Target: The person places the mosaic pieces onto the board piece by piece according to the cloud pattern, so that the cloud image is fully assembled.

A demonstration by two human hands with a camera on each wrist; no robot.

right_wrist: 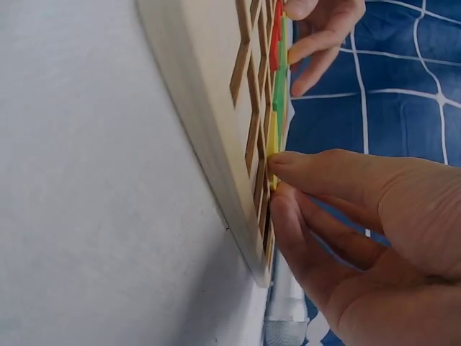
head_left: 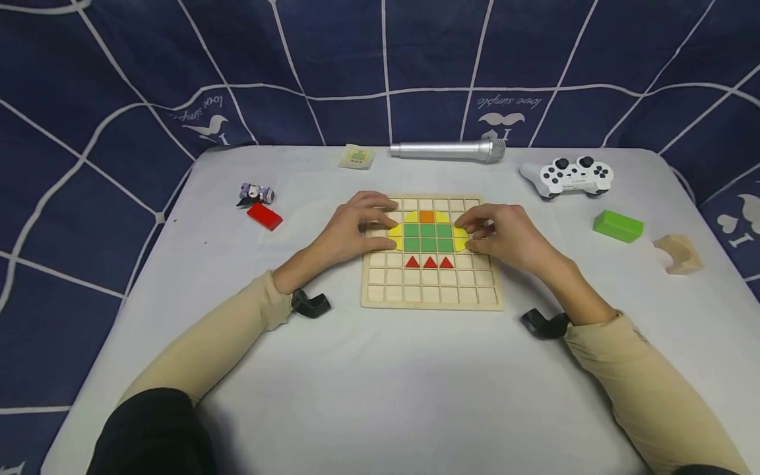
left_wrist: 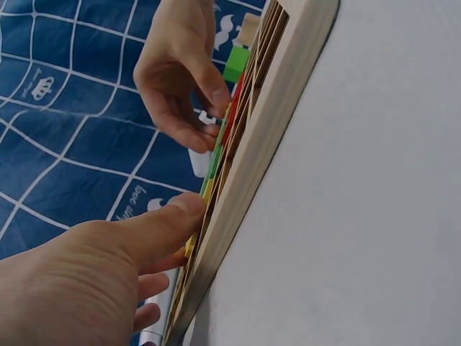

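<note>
A square wooden grid board (head_left: 430, 295) lies on the table. It carries green squares (head_left: 427, 237), an orange square (head_left: 426, 216), yellow rounded pieces (head_left: 442, 217) and a row of red triangles (head_left: 430, 262). At the pattern's left side, my left hand (head_left: 359, 224) pinches yellow pieces (left_wrist: 190, 245) between thumb and index finger. On the opposite side my right hand (head_left: 507, 237) has thumb and index fingertips on a yellow piece (right_wrist: 273, 137), pinching it at the grid. Fingers partly hide the pieces' outer edges.
Behind the board lie a pattern card (head_left: 357, 157) and a silver microphone (head_left: 448, 150). To the right are a white game controller (head_left: 571, 176), a green block (head_left: 618, 226) and a wooden arch block (head_left: 679, 254). A small figurine (head_left: 255, 194) and a red block (head_left: 264, 216) sit left.
</note>
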